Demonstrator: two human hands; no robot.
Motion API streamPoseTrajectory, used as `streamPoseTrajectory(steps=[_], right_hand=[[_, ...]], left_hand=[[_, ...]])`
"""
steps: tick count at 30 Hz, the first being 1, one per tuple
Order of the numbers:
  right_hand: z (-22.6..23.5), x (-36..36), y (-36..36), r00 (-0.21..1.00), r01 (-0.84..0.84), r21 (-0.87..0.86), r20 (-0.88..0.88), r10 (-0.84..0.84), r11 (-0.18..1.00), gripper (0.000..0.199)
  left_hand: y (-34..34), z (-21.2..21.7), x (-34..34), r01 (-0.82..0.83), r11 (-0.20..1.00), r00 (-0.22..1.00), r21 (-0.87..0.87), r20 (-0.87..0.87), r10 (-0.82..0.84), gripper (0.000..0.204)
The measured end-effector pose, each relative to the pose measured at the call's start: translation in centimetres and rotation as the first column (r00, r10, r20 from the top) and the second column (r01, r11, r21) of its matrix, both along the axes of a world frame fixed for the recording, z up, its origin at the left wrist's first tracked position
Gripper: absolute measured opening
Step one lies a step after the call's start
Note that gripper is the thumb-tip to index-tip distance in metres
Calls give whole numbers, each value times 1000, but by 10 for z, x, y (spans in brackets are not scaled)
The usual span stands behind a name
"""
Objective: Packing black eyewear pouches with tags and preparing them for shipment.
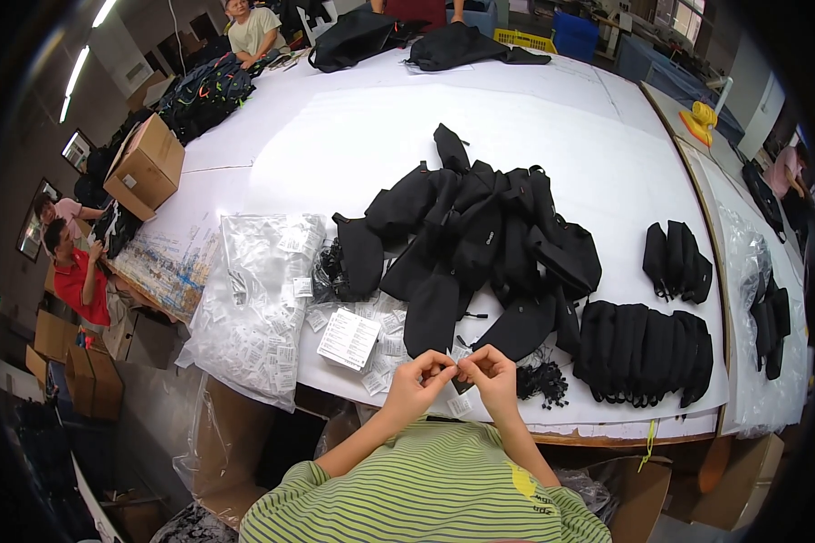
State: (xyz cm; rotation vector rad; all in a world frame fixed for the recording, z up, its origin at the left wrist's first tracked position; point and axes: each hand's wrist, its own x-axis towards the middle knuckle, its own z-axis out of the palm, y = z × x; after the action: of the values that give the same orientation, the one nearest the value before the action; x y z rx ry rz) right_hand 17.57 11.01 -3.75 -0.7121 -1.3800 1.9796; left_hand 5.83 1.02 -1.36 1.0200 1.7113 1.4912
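Observation:
My left hand (420,380) and my right hand (491,373) meet at the table's near edge. Both are closed in a pinch, fingertips almost touching. Something small and dark is between them, too small to make out. Just under the fingers is a small white label (459,405); I cannot tell whether it hangs from them. Beyond the hands lies a heap of black fabric pouches (478,240). Left of my left hand, a stack of white printed cards (349,339) rests among loose labels. A little pile of black cord pieces (543,384) sits beside my right hand.
A clear plastic bag of white labels (255,312) lies at the left. To the right are a row of black pouches (643,351) and a smaller group (676,261). A cardboard box (147,166) stands far left. Several people are around the white table (335,118).

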Motion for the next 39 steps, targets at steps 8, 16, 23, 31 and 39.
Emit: streamPoseTrajectory(steps=[8,16,23,31,39], right_hand=[[1,-2,-2,999,39,44,30,-40,998,14],[-2,2,2,991,-18,207,137,-11,978,14],[-1,4,5,993,-89,53,82,84,995,14],[-7,2,3,997,-54,-88,42,57,995,13],[1,5,7,988,-131,126,101,118,983,12]], left_hand=[[1,-2,-1,-8,1000,1000,-6,-26,8,10],[0,-3,-2,19,999,998,-36,-63,-21,12],[0,-8,-5,58,998,997,-24,-40,-59,10],[2,-5,-5,75,997,992,11,102,-75,11],[-1,-9,-6,54,998,995,22,-81,-52,13]])
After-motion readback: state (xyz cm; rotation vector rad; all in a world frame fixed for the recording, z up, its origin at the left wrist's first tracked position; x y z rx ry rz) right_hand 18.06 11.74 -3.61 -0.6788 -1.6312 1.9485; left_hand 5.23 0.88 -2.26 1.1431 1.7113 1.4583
